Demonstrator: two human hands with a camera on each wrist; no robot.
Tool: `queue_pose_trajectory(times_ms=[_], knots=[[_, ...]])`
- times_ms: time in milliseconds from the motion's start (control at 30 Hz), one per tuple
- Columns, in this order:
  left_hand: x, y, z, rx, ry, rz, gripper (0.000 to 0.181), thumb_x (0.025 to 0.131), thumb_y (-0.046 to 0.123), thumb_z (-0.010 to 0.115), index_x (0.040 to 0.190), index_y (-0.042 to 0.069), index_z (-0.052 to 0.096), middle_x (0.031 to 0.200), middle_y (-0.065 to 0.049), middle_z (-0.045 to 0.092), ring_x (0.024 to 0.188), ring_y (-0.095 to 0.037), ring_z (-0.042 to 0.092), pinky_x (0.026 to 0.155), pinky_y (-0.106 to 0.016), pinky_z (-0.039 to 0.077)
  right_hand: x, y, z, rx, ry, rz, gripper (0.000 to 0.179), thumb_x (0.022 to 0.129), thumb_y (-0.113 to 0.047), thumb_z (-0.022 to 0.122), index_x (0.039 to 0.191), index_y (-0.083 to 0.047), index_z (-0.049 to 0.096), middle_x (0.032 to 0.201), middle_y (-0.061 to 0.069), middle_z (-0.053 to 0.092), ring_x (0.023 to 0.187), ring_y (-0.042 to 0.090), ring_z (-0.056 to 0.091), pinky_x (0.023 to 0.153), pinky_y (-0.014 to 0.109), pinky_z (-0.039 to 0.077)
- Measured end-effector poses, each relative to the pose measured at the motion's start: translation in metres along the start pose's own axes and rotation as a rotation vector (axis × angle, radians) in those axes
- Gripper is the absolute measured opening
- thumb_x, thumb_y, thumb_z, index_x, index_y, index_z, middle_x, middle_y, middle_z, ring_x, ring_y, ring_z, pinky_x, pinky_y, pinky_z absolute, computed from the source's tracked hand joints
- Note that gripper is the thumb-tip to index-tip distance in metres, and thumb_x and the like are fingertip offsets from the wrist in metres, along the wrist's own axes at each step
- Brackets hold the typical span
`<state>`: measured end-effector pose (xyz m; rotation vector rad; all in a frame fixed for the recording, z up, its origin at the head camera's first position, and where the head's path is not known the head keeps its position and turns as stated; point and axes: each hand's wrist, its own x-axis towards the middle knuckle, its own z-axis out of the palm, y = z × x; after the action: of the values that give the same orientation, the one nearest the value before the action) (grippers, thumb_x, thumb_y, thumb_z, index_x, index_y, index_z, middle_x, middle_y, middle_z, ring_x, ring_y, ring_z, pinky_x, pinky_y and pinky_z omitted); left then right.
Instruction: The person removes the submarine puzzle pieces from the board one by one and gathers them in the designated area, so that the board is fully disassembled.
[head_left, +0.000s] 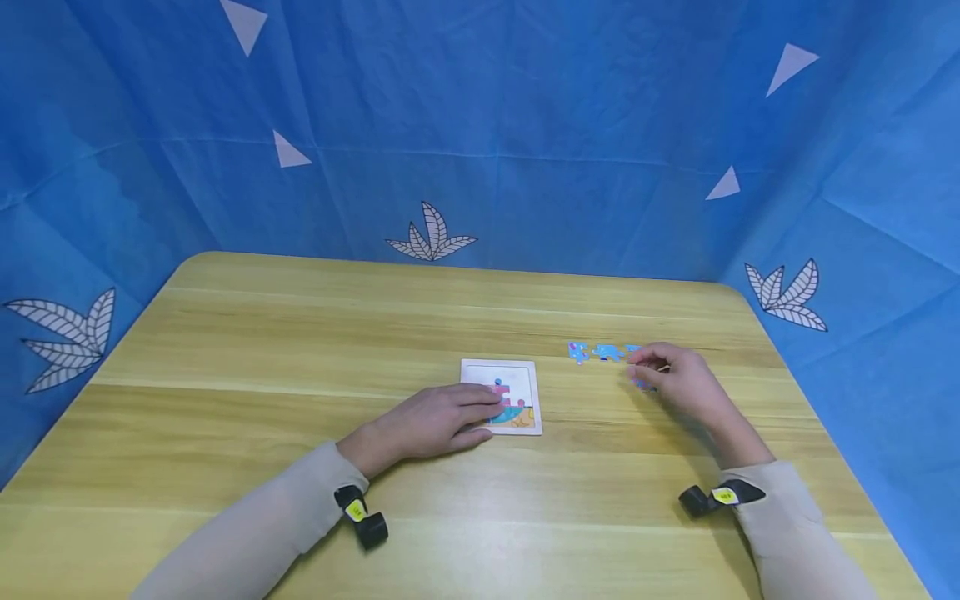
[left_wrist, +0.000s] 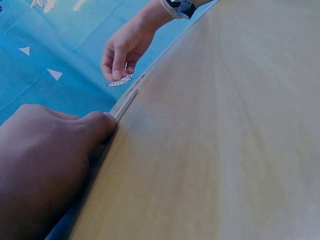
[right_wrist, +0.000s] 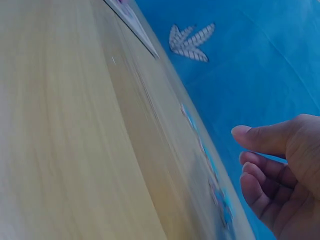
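Observation:
A square puzzle board [head_left: 527, 382] with a pale frame lies on the table, a few pink, teal and orange pieces set in its lower part. My left hand [head_left: 442, 419] rests across the board's left side, fingers extended over it and hiding part of the picture. To the right, my right hand [head_left: 678, 379] hovers above loose blue puzzle pieces, its fingers loosely bent. In the right wrist view a gap shows between thumb [right_wrist: 260, 140] and fingers, with no piece seen there. One blue piece [head_left: 608, 352] and a blue-pink piece [head_left: 577, 352] lie left of that hand.
The wooden table [head_left: 300, 333] has a rounded far edge. Behind it and at both sides hangs a blue cloth [head_left: 495, 108] with white triangles and leaf prints. Each sleeve carries a black strap; the left strap [head_left: 360, 517] sits near the table's middle.

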<state>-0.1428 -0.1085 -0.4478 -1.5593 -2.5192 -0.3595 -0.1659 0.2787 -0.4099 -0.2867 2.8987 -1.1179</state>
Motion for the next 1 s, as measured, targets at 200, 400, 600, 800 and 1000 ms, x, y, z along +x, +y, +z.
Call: queue_pose_trajectory(times_ms=[200,400,600,800,1000], knots=[[0.002,-0.001,0.001,-0.001,0.038,0.021,0.047,0.099,0.036,0.058,0.138,0.010,0.058,0.141,-0.002,0.055,0.132,-0.017,0.047,0.111,-0.031,0.036,0.005,-0.020,0.011,-0.033,-0.005,-0.092,0.014,0.091,-0.015,0.072,0.101,-0.006,0.073,0.086,0.003,0.065,0.079,0.020,0.058,0.066,0.028,0.050],[0.004,-0.001,0.001,0.014,0.025,0.008,0.046,0.098,0.038,0.058,0.135,0.011,0.060,0.136,0.000,0.059,0.130,-0.016,0.049,0.111,-0.030,0.035,0.012,-0.041,0.023,-0.027,-0.023,-0.155,0.013,0.091,-0.016,0.072,0.100,-0.008,0.073,0.085,-0.001,0.065,0.079,0.017,0.058,0.071,0.031,0.052],[0.003,0.000,0.001,0.012,0.012,-0.007,0.050,0.098,0.043,0.057,0.137,0.011,0.059,0.138,-0.001,0.057,0.131,-0.017,0.048,0.111,-0.031,0.035,0.019,-0.059,0.037,0.002,-0.082,-0.177,0.014,0.092,-0.015,0.071,0.103,-0.007,0.072,0.089,0.000,0.065,0.081,0.017,0.058,0.074,0.036,0.052],[0.001,-0.001,0.000,-0.024,0.029,-0.027,0.054,0.097,0.044,0.058,0.139,0.010,0.056,0.143,-0.001,0.052,0.132,-0.016,0.047,0.111,-0.032,0.035,0.025,-0.075,0.050,0.014,-0.132,-0.211,0.015,0.092,-0.014,0.070,0.104,-0.006,0.072,0.090,-0.001,0.066,0.082,0.017,0.059,0.075,0.037,0.052],[-0.007,-0.003,-0.003,-0.036,0.049,-0.055,0.053,0.095,0.042,0.062,0.135,0.008,0.059,0.137,-0.005,0.057,0.128,-0.020,0.051,0.109,-0.034,0.039,0.030,-0.086,0.063,0.020,-0.204,-0.259,0.017,0.092,-0.015,0.070,0.107,-0.008,0.073,0.093,-0.003,0.066,0.083,0.014,0.060,0.075,0.035,0.053]])
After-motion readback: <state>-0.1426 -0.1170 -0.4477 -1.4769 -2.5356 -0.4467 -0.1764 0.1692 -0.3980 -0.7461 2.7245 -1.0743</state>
